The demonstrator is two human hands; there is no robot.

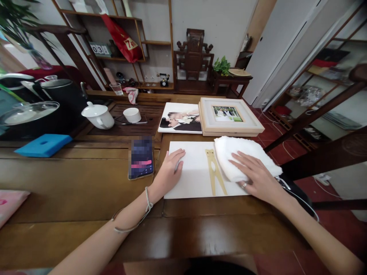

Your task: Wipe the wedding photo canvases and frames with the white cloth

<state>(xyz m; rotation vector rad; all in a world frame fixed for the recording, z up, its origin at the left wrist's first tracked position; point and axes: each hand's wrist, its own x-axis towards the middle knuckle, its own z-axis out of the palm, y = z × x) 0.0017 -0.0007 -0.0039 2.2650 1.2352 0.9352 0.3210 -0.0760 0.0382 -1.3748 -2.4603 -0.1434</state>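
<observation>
A white rectangular panel lies flat on the wooden table before me. On it is a flat tan piece with a cat-like head and two long legs. My left hand, with a bracelet at the wrist, rests on the panel's left edge, fingers stretched out and nothing held. A folded white towel covers the panel's upper right part. My right hand, wearing a ring, lies over the towel, fingers on top and the thumb side at its lower edge.
Behind the panel lie a photo print and a framed photo. To the left are a phone, a blue sponge-like block, a lidded white teapot, a small white cup and a dark kettle. A chair stands right.
</observation>
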